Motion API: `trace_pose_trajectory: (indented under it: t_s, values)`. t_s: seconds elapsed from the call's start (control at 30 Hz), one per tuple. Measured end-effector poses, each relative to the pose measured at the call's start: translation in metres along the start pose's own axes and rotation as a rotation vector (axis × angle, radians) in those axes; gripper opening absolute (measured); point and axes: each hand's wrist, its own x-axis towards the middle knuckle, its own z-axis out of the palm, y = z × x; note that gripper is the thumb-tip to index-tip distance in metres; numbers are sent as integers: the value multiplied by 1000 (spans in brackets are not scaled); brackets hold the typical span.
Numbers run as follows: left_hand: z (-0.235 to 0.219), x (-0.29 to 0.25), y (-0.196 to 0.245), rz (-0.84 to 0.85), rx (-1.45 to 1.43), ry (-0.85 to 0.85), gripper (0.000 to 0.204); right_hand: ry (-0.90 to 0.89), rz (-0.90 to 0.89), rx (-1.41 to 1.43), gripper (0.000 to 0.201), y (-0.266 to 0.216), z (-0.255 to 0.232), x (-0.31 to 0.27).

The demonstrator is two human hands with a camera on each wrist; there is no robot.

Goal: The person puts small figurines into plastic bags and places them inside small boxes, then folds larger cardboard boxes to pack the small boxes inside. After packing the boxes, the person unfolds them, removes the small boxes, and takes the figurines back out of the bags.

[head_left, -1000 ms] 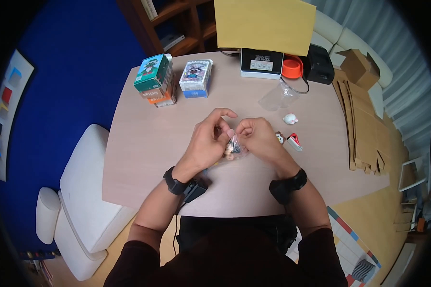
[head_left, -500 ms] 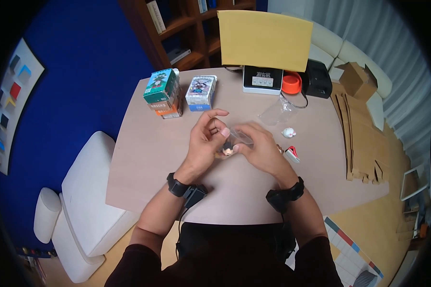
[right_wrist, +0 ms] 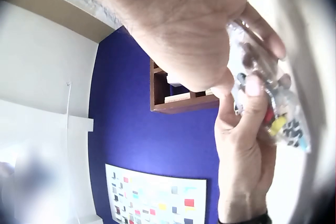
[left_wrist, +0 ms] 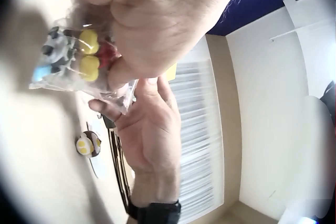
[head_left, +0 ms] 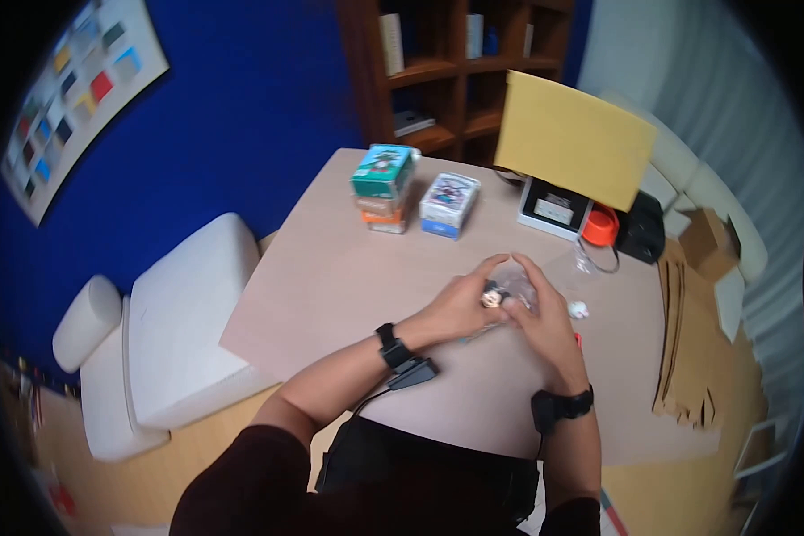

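Note:
A clear plastic bag (left_wrist: 73, 58) of small colourful figure pieces is held between both hands above the table. Yellow, red, black-and-white and light blue parts show through it in the left wrist view. My left hand (head_left: 454, 310) pinches the bag from its left side, thumb pressed on the plastic in the right wrist view. My right hand (head_left: 554, 329) holds the bag's other side, its fingers curved around it. A cartoon face with black ears (head_left: 493, 297) shows between the hands. A small white figure (head_left: 579, 310) lies on the table beyond the right hand.
A stack of brick-toy boxes (head_left: 384, 188) and a white-and-blue box (head_left: 450, 205) stand at the back left. A yellow panel (head_left: 576, 138), a red round object (head_left: 600, 228) and a black device (head_left: 641, 225) are at the back right. Flattened cardboard (head_left: 688, 348) lies along the right edge.
The head view has turned left, shifting the scene rightward. The hands have gone from pinching the bag's gathered top to holding it from both sides, turning it so the face shows.

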Motion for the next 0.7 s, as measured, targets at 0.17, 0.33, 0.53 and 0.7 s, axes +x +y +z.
trace_pose_trajectory:
  t_s: [0.17,0.33,0.53,0.7]
  values:
    - [8,20,-17,342,127,106,107,-298,538,314,33,17,-11,-6]
    - [-40,59,-8,324,455,309,78,-103,800,351,24,46,-23,-9]
    - [-61,119,-36,163,921,726,85,-34,776,376,20,27,-16,-4]
    - [-61,130,-42,-280,968,476,84,-44,785,366,21,32,-17,-5]
